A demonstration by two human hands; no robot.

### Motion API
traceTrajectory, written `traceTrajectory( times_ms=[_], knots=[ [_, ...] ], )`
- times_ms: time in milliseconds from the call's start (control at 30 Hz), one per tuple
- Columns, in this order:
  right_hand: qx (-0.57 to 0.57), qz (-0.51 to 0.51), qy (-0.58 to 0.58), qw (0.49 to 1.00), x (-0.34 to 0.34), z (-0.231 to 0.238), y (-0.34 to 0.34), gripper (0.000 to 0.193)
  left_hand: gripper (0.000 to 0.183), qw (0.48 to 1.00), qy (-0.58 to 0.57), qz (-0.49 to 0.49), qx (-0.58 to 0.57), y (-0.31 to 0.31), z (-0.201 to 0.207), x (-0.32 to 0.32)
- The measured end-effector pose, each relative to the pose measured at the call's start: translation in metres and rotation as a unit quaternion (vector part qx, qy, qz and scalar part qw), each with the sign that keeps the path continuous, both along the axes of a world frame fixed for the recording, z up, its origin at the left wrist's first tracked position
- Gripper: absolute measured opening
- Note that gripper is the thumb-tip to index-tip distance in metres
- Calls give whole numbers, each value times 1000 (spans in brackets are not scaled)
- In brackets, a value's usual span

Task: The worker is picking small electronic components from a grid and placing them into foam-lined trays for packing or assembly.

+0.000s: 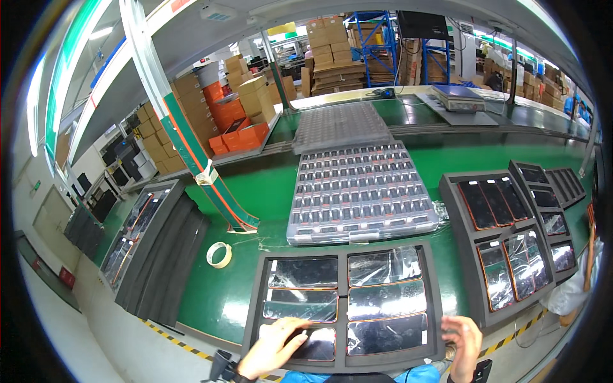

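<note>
A dark grey foam tray [435, 319] lies in front of me, with two columns of black, orange-edged phone-like screens under clear film. Over the near left screen [318, 345] is my left hand [276, 348], its fingers stretched out and spread across that screen's left part; whether they press on it I cannot tell. My right hand [464, 345] is raised just beyond the tray's right edge, fingers loosely bent and apart, with nothing visible in it. Past the tray sits a clear plastic blister tray [361, 233] filled with rows of small dark parts.
To the right are more foam trays [474, 237] with screens. A stack of foam trays [159, 255] stands at the left. A tape roll [219, 255] lies beside a green post [223, 198] on the green bench. Orange boxes [230, 113] and a flat scale-like device [458, 97] are farther back.
</note>
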State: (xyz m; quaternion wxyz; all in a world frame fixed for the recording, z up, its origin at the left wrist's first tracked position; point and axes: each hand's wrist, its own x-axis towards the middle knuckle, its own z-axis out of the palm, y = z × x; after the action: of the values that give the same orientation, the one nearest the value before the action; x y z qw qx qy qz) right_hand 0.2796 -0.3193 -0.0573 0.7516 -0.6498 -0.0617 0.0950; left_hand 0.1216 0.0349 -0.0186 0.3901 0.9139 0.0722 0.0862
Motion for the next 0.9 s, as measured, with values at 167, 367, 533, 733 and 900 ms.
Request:
traceTrajectory(
  times_ms=[167,367,533,733,900],
  knots=[
    [-102,0,-135,986,14,-14,35,23,59,980,94,-40,171,15,-5,-3],
    [-45,-37,-101,993,28,-27,35,21,66,945,108,14,309,-10,-16,9],
    [-42,-51,-113,991,27,-33,32,21,65,950,130,-65,277,-2,0,15],
    [-31,-56,-109,992,27,-32,31,23,48,938,286,-155,123,28,30,19],
    [-44,-51,-134,989,27,-33,28,23,45,918,198,-178,295,38,50,47]
  ],
)
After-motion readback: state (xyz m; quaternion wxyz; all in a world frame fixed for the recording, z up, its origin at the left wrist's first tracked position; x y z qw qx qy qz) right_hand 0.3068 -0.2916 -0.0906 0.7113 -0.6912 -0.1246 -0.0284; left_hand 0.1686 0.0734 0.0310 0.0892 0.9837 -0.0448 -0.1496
